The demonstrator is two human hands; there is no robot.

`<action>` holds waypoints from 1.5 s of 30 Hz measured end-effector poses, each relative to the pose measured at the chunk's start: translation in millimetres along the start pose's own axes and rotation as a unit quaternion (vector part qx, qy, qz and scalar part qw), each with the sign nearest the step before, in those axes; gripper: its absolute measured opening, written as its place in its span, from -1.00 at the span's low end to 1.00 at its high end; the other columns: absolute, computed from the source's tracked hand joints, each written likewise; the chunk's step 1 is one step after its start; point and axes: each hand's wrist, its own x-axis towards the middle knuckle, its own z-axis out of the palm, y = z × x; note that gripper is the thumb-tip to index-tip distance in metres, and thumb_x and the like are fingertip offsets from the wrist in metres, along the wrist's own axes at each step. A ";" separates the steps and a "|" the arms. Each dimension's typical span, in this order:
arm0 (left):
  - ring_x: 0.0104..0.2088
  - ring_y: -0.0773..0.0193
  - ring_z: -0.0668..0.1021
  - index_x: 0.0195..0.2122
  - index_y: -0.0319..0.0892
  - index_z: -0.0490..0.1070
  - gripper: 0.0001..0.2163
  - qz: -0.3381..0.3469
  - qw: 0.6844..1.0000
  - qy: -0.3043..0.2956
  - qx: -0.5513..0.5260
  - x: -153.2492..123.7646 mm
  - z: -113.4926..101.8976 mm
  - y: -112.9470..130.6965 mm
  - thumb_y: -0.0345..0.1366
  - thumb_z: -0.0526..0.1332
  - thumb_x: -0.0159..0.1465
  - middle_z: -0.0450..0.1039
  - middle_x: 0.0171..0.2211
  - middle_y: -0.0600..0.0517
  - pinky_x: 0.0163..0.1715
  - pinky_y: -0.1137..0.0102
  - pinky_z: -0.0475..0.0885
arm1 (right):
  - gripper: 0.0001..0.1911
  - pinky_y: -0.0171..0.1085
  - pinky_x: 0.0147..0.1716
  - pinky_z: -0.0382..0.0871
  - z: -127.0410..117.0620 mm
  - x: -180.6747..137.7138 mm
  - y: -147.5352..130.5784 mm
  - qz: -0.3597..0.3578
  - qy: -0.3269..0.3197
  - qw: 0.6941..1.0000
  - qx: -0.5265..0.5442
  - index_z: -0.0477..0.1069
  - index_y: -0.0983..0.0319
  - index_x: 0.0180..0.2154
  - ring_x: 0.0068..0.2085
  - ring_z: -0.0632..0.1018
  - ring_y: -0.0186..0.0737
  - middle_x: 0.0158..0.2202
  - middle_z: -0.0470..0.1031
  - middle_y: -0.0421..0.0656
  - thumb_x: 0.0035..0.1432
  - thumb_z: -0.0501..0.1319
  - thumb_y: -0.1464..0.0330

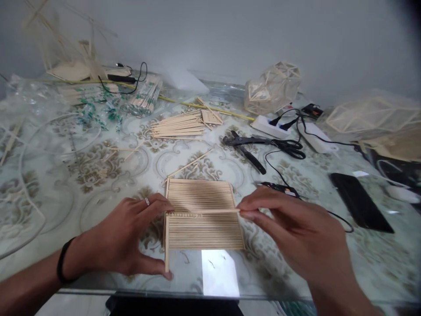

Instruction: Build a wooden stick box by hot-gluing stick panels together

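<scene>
A flat panel of thin wooden sticks lies on the patterned table near the front edge. My left hand rests at the panel's left side, thumb and fingers closed on its left edge strip. My right hand pinches the right end of a single stick that lies across the middle of the panel. A ring shows on my left hand and a black band on that wrist.
A loose pile of sticks lies behind the panel, with black pliers and cables to its right. A black phone lies at the right. Stick-frame models and a white power strip stand at the back.
</scene>
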 end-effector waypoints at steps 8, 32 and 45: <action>0.02 -0.06 0.73 0.28 -0.02 0.20 -0.08 0.019 0.995 0.102 0.002 -9.2 0.8 3.1 0.40 0.45 0.08 0.65 0.08 -0.12 0.01 0.17 0.63 | -0.79 -0.22 -0.24 0.61 25.8 9.2 -17.8 -0.065 -0.035 0.997 -0.035 0.59 0.04 -0.20 -0.33 0.69 -0.25 -0.32 0.71 -0.29 0.33 0.35 0.51; 0.09 -0.06 0.73 0.38 -0.01 0.27 -0.28 0.038 0.989 0.140 -0.002 -21.4 11.6 1.9 0.16 0.40 0.31 0.67 0.12 -0.11 0.14 0.06 0.65 | -0.85 -0.23 -0.29 0.56 25.5 6.7 -12.6 -0.038 -0.074 0.996 -0.010 0.61 0.10 -0.21 -0.30 0.69 -0.25 -0.32 0.71 -0.25 0.35 0.39 0.49; 0.06 -0.07 0.73 0.35 -0.10 0.36 -0.33 0.062 0.984 0.168 0.007 -20.9 12.7 -0.3 0.08 0.43 0.30 0.67 0.12 -0.15 0.03 0.12 0.72 | -0.89 -0.24 -0.25 0.61 34.0 7.0 -17.1 -0.064 -0.066 0.996 -0.013 0.63 0.16 -0.16 -0.26 0.71 -0.21 -0.28 0.72 -0.18 0.31 0.45 0.47</action>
